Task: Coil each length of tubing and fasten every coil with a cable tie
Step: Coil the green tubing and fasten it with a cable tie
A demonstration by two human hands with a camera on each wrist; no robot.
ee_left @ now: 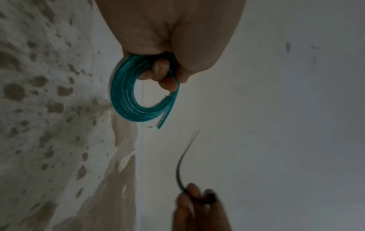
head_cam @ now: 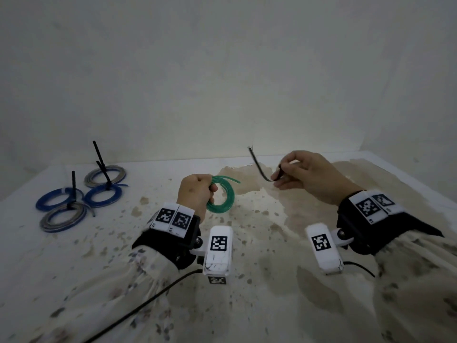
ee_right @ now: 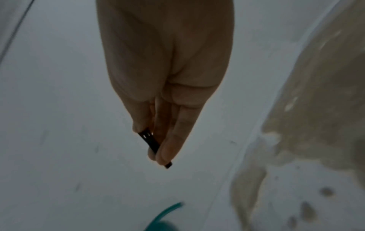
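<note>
Tubing already coiled lies at the far left of the stained white worktop (head_cam: 247, 243): four flat coils, two of blue plastic tube (head_cam: 53, 200) (head_cam: 102, 196) and two of grey tube (head_cam: 105, 176) (head_cam: 63, 217), clustered so that neighbours touch or overlap. Black cable ties (head_cam: 73, 185) stand up from the cluster; I count three tails, and I cannot tell whether the fourth coil carries one. I judge these finished or nearly so.

Moving right, my left hand (head_cam: 195, 194) holds the translucent green plastic tubing coil (head_cam: 222, 196) above the worktop. My grip here is clamped on one side of the ring, fingers (ee_left: 164, 68) curled through its opening and thumb pressing the turns together. Both cut ends stick out loose near my fingers, so nothing but my hold keeps the turns in place. This coil has no tie yet.

Further right, my right hand (head_cam: 309, 177) pinches a thin black plastic cable tie (head_cam: 258, 167) near its head end, thumb and fingertips (ee_right: 168, 150) closed on it, the curved tail pointing up and toward the green coil. Tie and coil are apart, not touching.

So the winding looks done for every length I can see. What remains, as I read it, is to pass this tie around the green turns, thread the tail through the head and draw it snug.
</note>
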